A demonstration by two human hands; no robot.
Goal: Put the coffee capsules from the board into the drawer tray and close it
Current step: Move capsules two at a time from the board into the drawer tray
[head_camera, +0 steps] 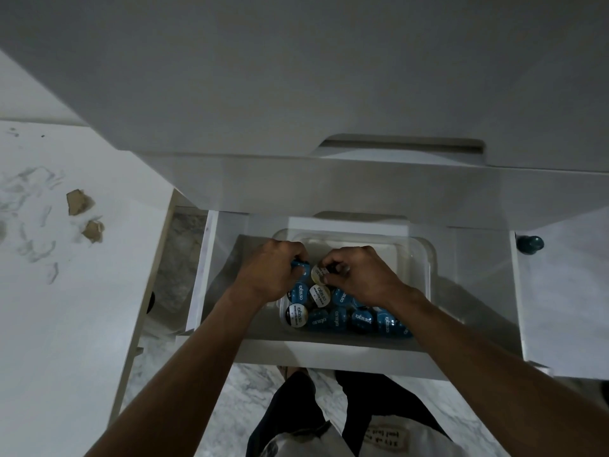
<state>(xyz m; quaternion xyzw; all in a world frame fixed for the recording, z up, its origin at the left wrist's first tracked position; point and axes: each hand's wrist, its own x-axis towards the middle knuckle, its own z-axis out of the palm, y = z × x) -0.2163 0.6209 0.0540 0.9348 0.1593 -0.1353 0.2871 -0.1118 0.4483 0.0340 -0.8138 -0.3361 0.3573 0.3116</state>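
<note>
I see both hands down inside the clear tray in the open drawer. My left hand grips a blue capsule; my right hand pinches a white-lidded capsule just beside it. Below the hands, more blue capsules crowd the tray's near end. One teal capsule sits on the surface far right of the hands.

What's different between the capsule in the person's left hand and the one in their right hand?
The capsule in the left hand is blue; the one pinched by the right hand has a pale cream lid. The blue capsule is mostly hidden under the fingers, while the cream capsule's lid shows nearly whole. Both are held over the clear tray in the open drawer, above the other capsules.
</note>
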